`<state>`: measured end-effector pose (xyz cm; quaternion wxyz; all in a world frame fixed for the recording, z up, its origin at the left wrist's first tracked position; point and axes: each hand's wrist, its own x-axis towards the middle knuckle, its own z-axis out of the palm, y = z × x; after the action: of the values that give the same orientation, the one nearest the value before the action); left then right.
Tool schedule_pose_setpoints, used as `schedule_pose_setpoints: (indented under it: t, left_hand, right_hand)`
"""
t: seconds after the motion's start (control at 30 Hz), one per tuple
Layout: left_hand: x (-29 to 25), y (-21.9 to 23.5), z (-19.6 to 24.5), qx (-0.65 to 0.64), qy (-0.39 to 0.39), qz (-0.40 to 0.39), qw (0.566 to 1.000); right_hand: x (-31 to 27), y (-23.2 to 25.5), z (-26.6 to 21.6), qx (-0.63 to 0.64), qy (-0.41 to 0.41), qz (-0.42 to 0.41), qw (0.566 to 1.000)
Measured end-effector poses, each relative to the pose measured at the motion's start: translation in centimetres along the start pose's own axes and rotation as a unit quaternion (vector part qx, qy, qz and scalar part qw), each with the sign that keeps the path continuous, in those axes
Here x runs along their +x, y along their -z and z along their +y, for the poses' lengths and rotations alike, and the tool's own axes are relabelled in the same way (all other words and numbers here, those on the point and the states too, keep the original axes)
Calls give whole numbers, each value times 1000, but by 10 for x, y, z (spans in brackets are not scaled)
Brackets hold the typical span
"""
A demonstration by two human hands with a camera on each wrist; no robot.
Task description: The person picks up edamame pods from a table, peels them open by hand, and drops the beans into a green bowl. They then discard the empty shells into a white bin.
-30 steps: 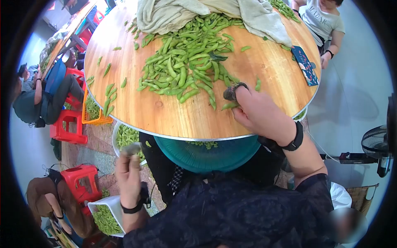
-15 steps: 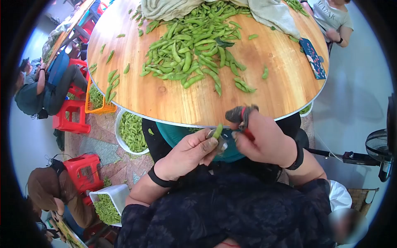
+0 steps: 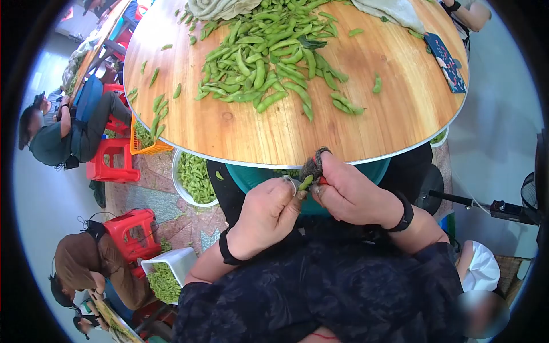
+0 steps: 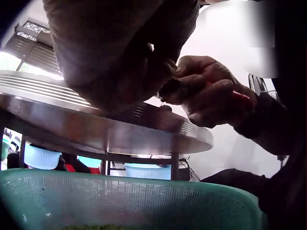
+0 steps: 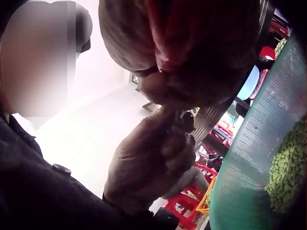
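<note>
Both hands meet just off the near edge of the round wooden table (image 3: 251, 137). Between the fingertips of my left hand (image 3: 266, 214) is a green pod (image 3: 306, 183), pinched by its lower end. Dark coverings wrap some fingers of my right hand (image 3: 357, 194), which touches the pod's other side; something red shows in that curled hand, too hidden to identify. Below them is a teal basket (image 4: 144, 196), with shelled green beans (image 5: 289, 167) inside in the right wrist view. A heap of pods (image 3: 257, 63) lies on the tabletop.
A phone (image 3: 446, 63) lies near the table's right edge, cloths (image 3: 394, 14) at its far side. On the floor at left are a white bowl of pods (image 3: 195, 178), a white bin (image 3: 184, 263) and red stools (image 3: 114, 160). Other people sit at left.
My left hand rose from the lower left to meet my right, which drew back from the table with a pod. The pod now sits between both hands, and the view has shifted slightly.
</note>
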<state>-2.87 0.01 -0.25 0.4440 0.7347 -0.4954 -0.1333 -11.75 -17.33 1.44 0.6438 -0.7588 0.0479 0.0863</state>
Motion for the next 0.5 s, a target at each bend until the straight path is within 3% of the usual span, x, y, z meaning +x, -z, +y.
schedule_pose_setpoints:
  t: [0.13,0.17,0.2,0.23,0.27,0.33,0.37,0.4,0.47,0.5]
  left_hand:
    - [-2,6,-1,-55,2,-38,998]
    - [0,12,3,-227,129,-107,960]
    - [1,18,4,-386,248,-169,872]
    - [3,20,1,-460,269,-190,825]
    - [3,21,2,-458,268,-189,827]
    - [12,23,12,-681,300,-145,652]
    - [17,28,21,-658,290,-142,680]
    - [20,28,21,-658,288,-145,681]
    - [23,27,19,-536,270,-93,794]
    - [24,26,12,-506,210,-113,829]
  right_hand:
    - [-3,3,-6,-14,17,-22,1000]
    - [-4,6,-12,-14,17,-23,999]
    - [-4,10,-20,63,-29,-59,996]
    - [-5,13,-27,139,-75,-95,983]
    - [-4,15,-32,138,-71,-96,983]
    - [-3,17,-42,239,-54,-115,963]
    - [-1,23,-50,219,-57,-113,968]
    - [1,26,-50,217,-55,-111,968]
    - [3,29,-47,187,-28,-95,977]
    - [1,29,-48,162,-38,-79,983]
